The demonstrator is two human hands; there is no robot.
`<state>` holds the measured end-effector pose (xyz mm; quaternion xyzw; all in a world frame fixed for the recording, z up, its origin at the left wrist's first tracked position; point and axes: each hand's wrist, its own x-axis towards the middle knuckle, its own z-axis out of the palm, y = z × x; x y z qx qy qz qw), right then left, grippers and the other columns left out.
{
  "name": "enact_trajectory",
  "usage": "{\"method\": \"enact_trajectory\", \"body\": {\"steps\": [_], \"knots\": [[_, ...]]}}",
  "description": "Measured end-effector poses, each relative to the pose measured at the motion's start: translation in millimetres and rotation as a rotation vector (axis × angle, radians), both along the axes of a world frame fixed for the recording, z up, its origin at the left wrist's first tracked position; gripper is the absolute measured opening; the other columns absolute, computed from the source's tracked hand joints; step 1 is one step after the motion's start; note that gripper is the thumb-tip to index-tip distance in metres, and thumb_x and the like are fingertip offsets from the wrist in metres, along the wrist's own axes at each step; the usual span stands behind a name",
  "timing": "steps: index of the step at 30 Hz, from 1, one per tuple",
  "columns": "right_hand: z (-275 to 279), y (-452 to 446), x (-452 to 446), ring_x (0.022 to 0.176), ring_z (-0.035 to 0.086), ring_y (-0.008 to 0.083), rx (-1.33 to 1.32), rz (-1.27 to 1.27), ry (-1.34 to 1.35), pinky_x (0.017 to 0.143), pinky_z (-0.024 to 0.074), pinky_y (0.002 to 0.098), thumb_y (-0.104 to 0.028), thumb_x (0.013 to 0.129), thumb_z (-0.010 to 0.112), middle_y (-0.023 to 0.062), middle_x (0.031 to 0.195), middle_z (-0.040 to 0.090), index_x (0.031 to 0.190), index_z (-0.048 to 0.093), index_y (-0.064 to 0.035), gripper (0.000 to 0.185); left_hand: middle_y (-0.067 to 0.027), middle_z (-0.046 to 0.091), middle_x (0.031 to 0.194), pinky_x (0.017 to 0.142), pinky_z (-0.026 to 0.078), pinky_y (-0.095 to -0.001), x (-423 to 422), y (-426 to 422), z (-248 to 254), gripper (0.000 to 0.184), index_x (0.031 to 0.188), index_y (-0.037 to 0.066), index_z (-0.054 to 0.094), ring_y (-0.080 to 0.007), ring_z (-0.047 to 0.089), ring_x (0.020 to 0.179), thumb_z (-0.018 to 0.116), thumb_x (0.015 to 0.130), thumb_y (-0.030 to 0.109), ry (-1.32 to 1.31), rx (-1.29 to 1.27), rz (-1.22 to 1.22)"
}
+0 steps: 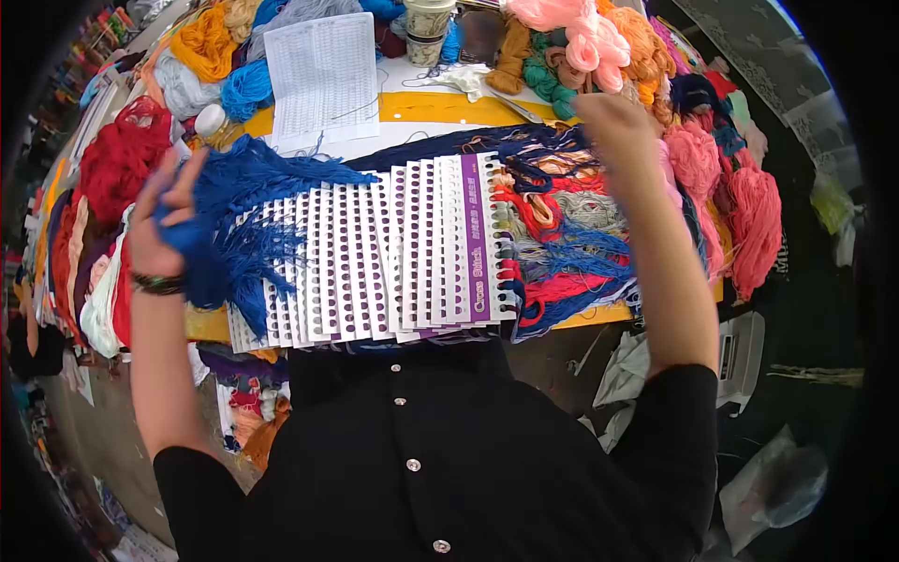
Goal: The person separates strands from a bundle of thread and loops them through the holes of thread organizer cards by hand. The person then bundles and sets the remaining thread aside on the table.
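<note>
Blue embroidery floss hangs from my left hand, which is closed around part of the bundle, with some fingers raised and blurred. Its loose strands spread over the left end of a fanned stack of white punched thread cards. The top card has a purple "Cross Stitch" strip. My right hand is lifted over the far right of the table, fingers curled in and smeared by motion. Whatever it pinches, if anything, is too blurred to make out. Mixed colored floss lies right of the cards.
A printed chart sheet lies at the back, near a patterned cup and scissors. Red skeins heap up at left. Pink skeins hang at right. A small white round container stands near the left hand.
</note>
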<state>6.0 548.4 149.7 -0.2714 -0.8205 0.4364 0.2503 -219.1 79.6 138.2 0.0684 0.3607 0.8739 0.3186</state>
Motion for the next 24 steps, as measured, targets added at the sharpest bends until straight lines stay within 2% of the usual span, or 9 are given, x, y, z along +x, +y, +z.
{"method": "enact_trajectory", "body": {"steps": [2,4,6,8,11,14,18,22,24], "knots": [[-20.6,-59.8,-32.7,0.070,0.053,0.0085,-0.062,0.239,-0.130,0.064,0.0436,0.0247,-0.024,0.082,0.065,0.0002,0.079,0.062,0.096,0.068,-0.0033,0.025,-0.0174,0.033,0.142,0.049,0.040,-0.0138,27.2,56.4,-10.5,0.043,0.134,0.005,0.038,-0.0037,0.051,0.065,0.045,0.092,0.012,-0.090,-0.026,-0.203],[-51.9,-87.3,-63.6,0.068,0.061,0.0163,-0.055,0.391,-0.137,0.066,0.0483,0.0298,-0.027,0.079,0.065,0.0107,0.071,0.065,0.087,0.069,0.0009,0.029,-0.0137,0.049,0.130,0.050,0.041,-0.0148,40.6,97.7,-38.8,0.032,0.121,0.001,0.048,-0.0045,0.053,0.062,0.047,0.092,0.013,-0.161,-0.136,-0.285],[-66.8,-106.1,-83.1,0.069,0.063,0.0220,-0.132,0.423,-0.276,0.069,0.0490,0.0325,-0.025,0.078,0.062,0.0143,0.075,0.067,0.086,0.069,0.0011,0.028,-0.0084,0.060,0.112,0.052,0.042,-0.0164,50.4,132.2,-56.6,0.027,0.114,0.000,0.053,-0.0053,0.056,0.070,0.047,0.093,0.016,-0.279,-0.213,-0.392],[-82.7,-107.5,-97.3,0.057,0.061,0.0162,-0.127,0.538,-0.444,0.061,0.0495,0.0307,-0.022,0.080,0.058,0.0099,0.065,0.065,0.078,0.069,0.0003,0.025,-0.0077,0.063,0.101,0.057,0.045,-0.0164,48.6,154.8,-78.7,0.025,0.104,-0.001,0.060,-0.0097,0.060,0.083,0.051,0.092,0.020,-0.130,-0.489,-0.382],[-102.6,-98.8,-104.9,0.051,0.059,0.0114,-0.355,0.523,-0.477,0.051,0.0475,0.0240,-0.017,0.081,0.056,0.0066,0.063,0.065,0.072,0.067,-0.0005,0.022,-0.0093,0.061,0.111,0.075,0.050,-0.0249,44.9,179.3,-86.7,0.025,0.109,0.001,0.055,-0.0146,0.060,0.095,0.046,0.095,0.020,-0.112,-0.669,-0.372],[-102.0,-91.7,-103.7,0.050,0.051,0.0078,-0.608,0.414,-0.502,0.043,0.0377,0.0200,-0.018,0.086,0.056,0.0035,0.065,0.060,0.083,0.065,-0.0008,0.019,-0.0109,0.060,0.111,0.075,0.051,-0.0264,44.6,190.9,-79.9,0.025,0.108,0.001,0.055,-0.0175,0.060,0.100,0.046,0.094,0.019,-0.094,-0.712,-0.345],[-100.7,-89.9,-103.8,0.049,0.049,0.0071,-0.696,0.426,-0.476,0.042,0.0350,0.0200,-0.018,0.087,0.055,0.0023,0.063,0.058,0.082,0.064,-0.0023,0.019,-0.0122,0.060,0.111,0.073,0.051,-0.0265,38.6,198.8,-87.6,0.027,0.108,0.000,0.055,-0.0202,0.059,0.102,0.053,0.091,0.020,-0.071,-0.686,-0.334],[-95.6,-94.0,-102.4,0.052,0.050,0.0073,-0.697,0.475,-0.499,0.044,0.0360,0.0198,-0.017,0.086,0.055,0.0021,0.065,0.058,0.083,0.065,-0.0021,0.018,-0.0062,0.059,0.079,0.058,0.045,-0.0225,35.9,213.9,-114.7,0.022,0.100,-0.002,0.053,-0.0104,0.054,0.064,0.062,0.082,0.007,0.280,-0.755,-0.250],[-96.0,-93.0,-104.1,0.053,0.054,0.0098,-0.680,0.461,-0.485,0.047,0.0426,0.0213,-0.015,0.082,0.056,0.0042,0.065,0.061,0.076,0.065,-0.0011,0.018,-0.0051,0.059,0.079,0.057,0.045,-0.0223,38.0,218.5,-113.0,0.024,0.099,-0.001,0.053,-0.0102,0.054,0.063,0.063,0.078,0.005,0.450,-0.907,-0.246]]}}
